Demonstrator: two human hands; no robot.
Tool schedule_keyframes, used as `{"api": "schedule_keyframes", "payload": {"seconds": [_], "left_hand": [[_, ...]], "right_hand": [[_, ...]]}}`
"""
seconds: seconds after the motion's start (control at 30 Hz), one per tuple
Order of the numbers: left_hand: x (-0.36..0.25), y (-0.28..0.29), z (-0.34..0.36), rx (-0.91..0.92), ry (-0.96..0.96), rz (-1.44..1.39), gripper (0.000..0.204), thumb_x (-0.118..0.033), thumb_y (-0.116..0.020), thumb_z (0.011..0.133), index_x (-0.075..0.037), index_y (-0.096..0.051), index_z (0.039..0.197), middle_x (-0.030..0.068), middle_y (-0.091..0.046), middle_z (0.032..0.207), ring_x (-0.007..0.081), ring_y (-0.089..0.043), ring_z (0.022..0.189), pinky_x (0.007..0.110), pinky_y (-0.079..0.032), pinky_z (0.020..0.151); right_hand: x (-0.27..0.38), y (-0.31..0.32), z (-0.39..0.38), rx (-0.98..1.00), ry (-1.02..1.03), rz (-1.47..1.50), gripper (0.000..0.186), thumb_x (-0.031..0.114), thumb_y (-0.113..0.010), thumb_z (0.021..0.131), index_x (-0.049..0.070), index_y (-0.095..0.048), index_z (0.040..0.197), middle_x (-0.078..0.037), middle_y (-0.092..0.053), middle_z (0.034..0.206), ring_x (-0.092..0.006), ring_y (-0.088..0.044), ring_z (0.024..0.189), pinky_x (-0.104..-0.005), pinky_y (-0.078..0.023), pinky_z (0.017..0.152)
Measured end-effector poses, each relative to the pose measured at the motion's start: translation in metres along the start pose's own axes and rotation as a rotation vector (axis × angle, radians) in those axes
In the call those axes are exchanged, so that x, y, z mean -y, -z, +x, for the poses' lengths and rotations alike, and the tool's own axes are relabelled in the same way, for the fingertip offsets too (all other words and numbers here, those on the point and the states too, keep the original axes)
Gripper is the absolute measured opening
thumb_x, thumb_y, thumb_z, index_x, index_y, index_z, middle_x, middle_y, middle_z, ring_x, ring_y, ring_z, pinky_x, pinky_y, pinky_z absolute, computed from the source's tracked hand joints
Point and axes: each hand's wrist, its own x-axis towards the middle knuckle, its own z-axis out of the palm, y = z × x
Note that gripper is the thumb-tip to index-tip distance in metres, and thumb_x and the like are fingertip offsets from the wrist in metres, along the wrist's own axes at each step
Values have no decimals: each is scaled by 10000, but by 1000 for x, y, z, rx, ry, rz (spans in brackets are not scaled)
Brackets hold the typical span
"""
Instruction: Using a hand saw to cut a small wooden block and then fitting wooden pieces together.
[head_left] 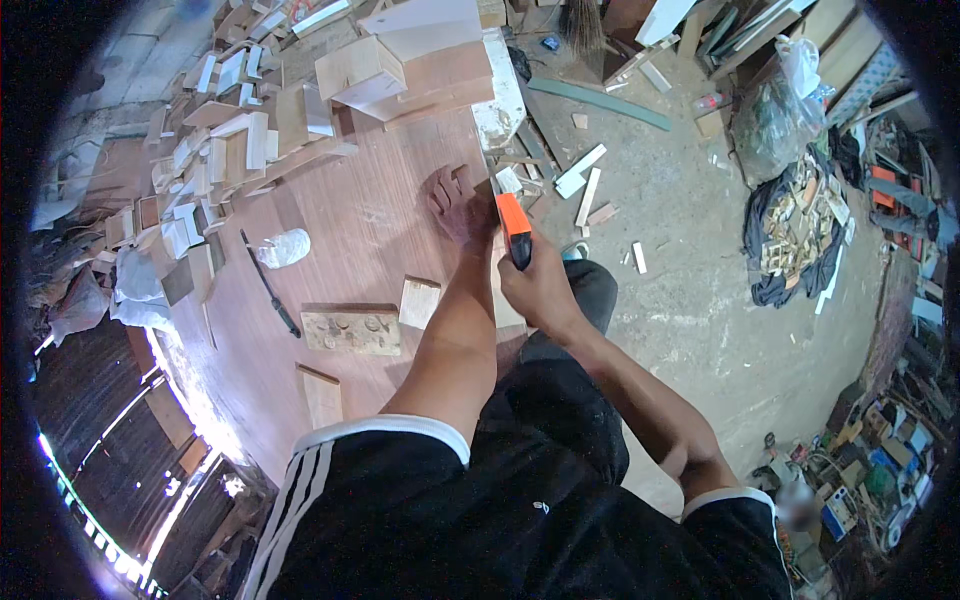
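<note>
My right hand (540, 285) is wrapped around the orange-and-black handle of what looks like a hand saw (513, 215), at the right edge of the wooden table (370, 220). Its blade is seen nearly edge-on and hardly shows. Just left of the handle, my left hand (455, 205) presses down with its fingers apart, holding nothing I can see. A small pale wood piece (508, 180) lies just beyond the handle. Below my left wrist, a light wood block (419, 301) lies partly behind my forearm.
On the table lie a wood block with round marks (351, 330), a thin black tool (268, 280) and a crumpled clear plastic wrap (285, 248). Many wooden box pieces (230, 140) crowd the far left. Offcuts (588, 195) and a filled black sack (795, 235) lie on the floor at right.
</note>
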Motion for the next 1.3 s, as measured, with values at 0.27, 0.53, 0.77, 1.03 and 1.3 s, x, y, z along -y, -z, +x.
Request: {"api": "schedule_keyframes", "payload": {"seconds": [0.27,0.53,0.77,1.03,1.3], "left_hand": [[10,-4,-5,-90,-25,71,496,-404,-592,768,-138,-513,1179,101,-458,1300,272,-376,1259,464,-272,1034],[12,-3,-1,-24,-27,46,527,-353,-587,772,-163,-473,1250,105,-437,1324,280,-355,1275,472,-261,1040],[5,-5,-2,-5,8,40,470,-329,-577,768,-184,-525,1212,74,-439,1319,266,-368,1268,479,-265,1035],[10,-7,-3,-66,6,17,460,-330,-586,733,-181,-549,1167,71,-459,1289,270,-390,1243,474,-267,1036],[11,-7,2,-49,31,104,495,-379,-599,739,-187,-529,1190,66,-446,1315,265,-376,1255,476,-253,1039]], "right_hand": [[-11,0,8,-61,90,-15,138,71,-531,809,-29,-516,903,-63,-478,593,-108,-459,547,-307,-389,481],[-55,-23,34,-98,138,22,116,53,-516,786,-12,-512,883,-44,-468,563,-118,-458,439,-319,-371,408],[-17,-10,27,11,-51,47,88,48,-489,811,6,-492,888,1,-424,538,-98,-447,433,-293,-360,403],[59,24,-59,79,-137,94,221,31,-543,817,-41,-493,1019,-87,-468,706,-157,-457,676,-322,-421,627],[32,29,-40,-9,35,-130,136,98,-567,835,-5,-515,908,-31,-497,597,-92,-468,494,-269,-386,448]]}}
